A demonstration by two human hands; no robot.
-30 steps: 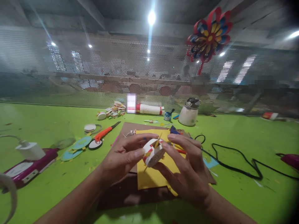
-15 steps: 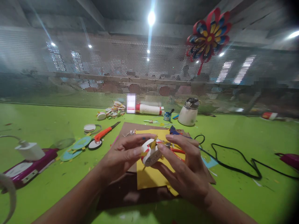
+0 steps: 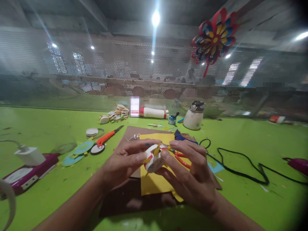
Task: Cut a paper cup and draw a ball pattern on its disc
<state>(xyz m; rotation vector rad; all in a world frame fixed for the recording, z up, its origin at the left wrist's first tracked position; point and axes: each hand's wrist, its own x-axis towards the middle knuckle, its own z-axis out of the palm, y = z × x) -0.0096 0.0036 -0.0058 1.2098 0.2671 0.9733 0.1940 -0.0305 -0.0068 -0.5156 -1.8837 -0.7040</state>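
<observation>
Left hand [image 3: 127, 160]: grip clamped on a small white round piece [image 3: 155, 164], thumb and fingers at its left edge. Right hand [image 3: 190, 173]: grip closed on the same piece from the right. Piece tilted, red marks and yellow tabs, held above a yellow sheet [image 3: 151, 186]; sheet lies on a brown board [image 3: 131, 131], green table [image 3: 240, 205] beneath. To the left, light-blue discs [image 3: 83, 147]. Farther back: heap of similar pieces [image 3: 117, 114], white jug [image 3: 193, 120]. Behind, mesh screen [image 3: 96, 86].
</observation>
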